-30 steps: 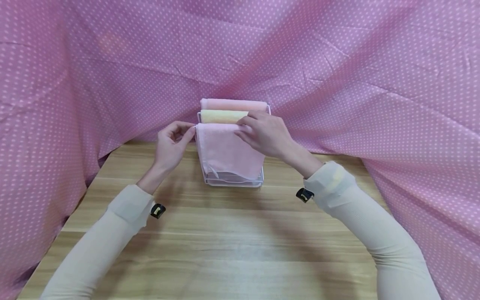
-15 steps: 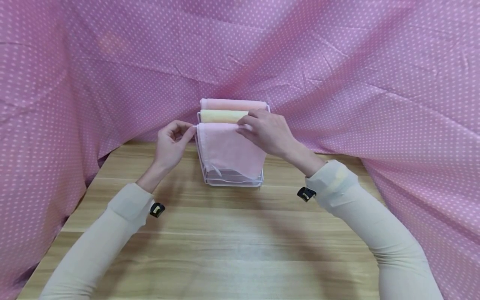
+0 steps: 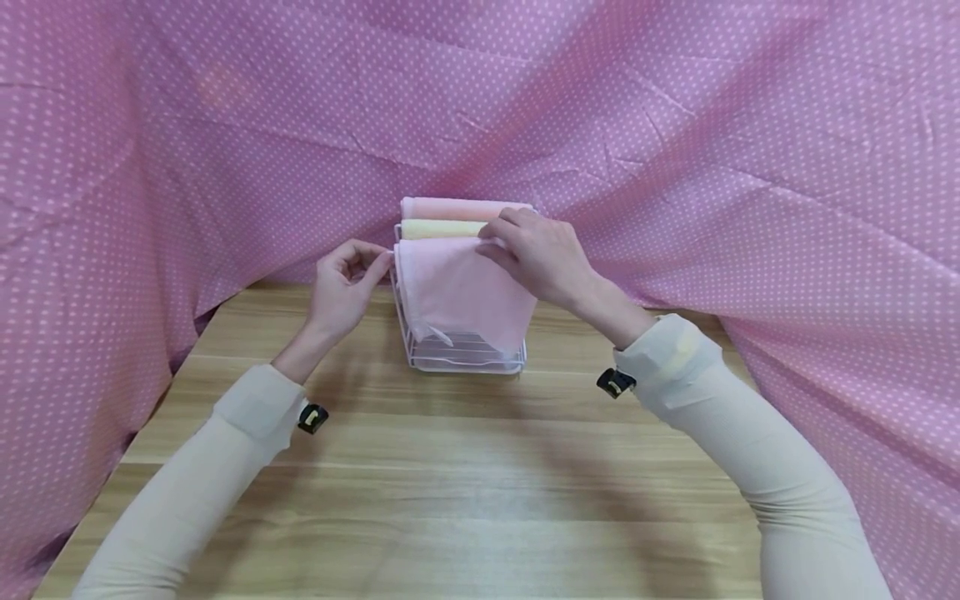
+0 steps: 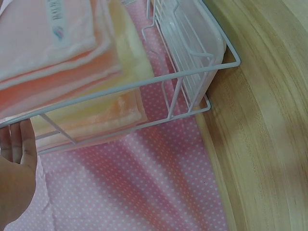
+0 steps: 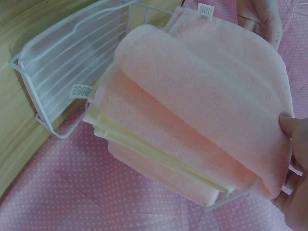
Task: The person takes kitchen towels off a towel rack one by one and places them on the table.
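Observation:
A white wire rack (image 3: 467, 368) stands on the table with folded towels hung over its bars. The left hand (image 3: 339, 290) pinches the rack's frame at its upper left corner; in the left wrist view its fingers (image 4: 17, 144) curl at the wire. With thumb and fingers, the right hand (image 3: 542, 257) grips the top edge of the front pink towel (image 3: 459, 283), which is raised on that side and hangs slanted. Behind it hang a yellow towel (image 3: 442, 228) and a peach towel (image 3: 465, 209). A printed label (image 5: 206, 11) shows on the pink towel.
A pink polka-dot cloth (image 3: 480, 100) drapes behind and beside the wood-grain table (image 3: 420, 500). The rack's white bottom tray (image 4: 214, 45) lies under its wires. Black wrist cameras (image 3: 617, 382) stick out from both sleeves.
The right hand has moved slightly up and right, lifting the front pink towel's right side, so its lower edge sits higher and more of the rack's base shows. The left hand stays put.

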A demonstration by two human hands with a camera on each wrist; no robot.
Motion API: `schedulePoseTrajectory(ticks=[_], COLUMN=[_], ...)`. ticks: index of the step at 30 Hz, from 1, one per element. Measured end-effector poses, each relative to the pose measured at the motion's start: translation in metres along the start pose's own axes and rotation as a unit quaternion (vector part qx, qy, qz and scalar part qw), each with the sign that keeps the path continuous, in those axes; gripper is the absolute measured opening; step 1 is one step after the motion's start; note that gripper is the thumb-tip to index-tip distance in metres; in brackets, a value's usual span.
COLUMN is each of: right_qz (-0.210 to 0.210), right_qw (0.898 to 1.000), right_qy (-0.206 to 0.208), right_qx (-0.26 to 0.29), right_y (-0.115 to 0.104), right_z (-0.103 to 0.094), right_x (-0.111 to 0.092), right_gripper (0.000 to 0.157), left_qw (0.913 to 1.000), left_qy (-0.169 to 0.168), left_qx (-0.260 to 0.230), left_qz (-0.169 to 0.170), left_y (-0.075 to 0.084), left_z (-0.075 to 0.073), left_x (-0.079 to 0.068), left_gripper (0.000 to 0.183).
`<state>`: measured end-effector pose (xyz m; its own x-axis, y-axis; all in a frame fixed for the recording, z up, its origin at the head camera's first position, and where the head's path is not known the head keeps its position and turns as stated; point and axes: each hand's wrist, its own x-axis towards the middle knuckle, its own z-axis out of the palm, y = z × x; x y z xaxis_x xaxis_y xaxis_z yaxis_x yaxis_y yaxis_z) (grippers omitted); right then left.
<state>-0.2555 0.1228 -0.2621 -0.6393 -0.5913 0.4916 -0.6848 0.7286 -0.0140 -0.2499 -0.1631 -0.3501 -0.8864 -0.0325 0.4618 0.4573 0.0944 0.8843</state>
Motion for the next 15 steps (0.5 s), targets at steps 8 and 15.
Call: schedulePoseTrajectory(ticks=[8,15], right_qz=[-0.007,-0.015], right_qw=[1.0,0.999], right_qy=[0.018,0.044], right_qx=[0.003,0.004], right_y=[0.003,0.006], right_z=[-0.011,-0.018], right_x=[0.003,0.006], right_gripper=[0.025,0.025], left_qw=[1.0,0.9999], left_qy=[-0.006,-0.013], left_qx=[-0.004,-0.005], left_qz=[0.001,-0.005], left_y=[0.001,0.002], left_z=[0.0,-0.001], left_x=[0.0,-0.001], left_gripper=[0.017,0.013])
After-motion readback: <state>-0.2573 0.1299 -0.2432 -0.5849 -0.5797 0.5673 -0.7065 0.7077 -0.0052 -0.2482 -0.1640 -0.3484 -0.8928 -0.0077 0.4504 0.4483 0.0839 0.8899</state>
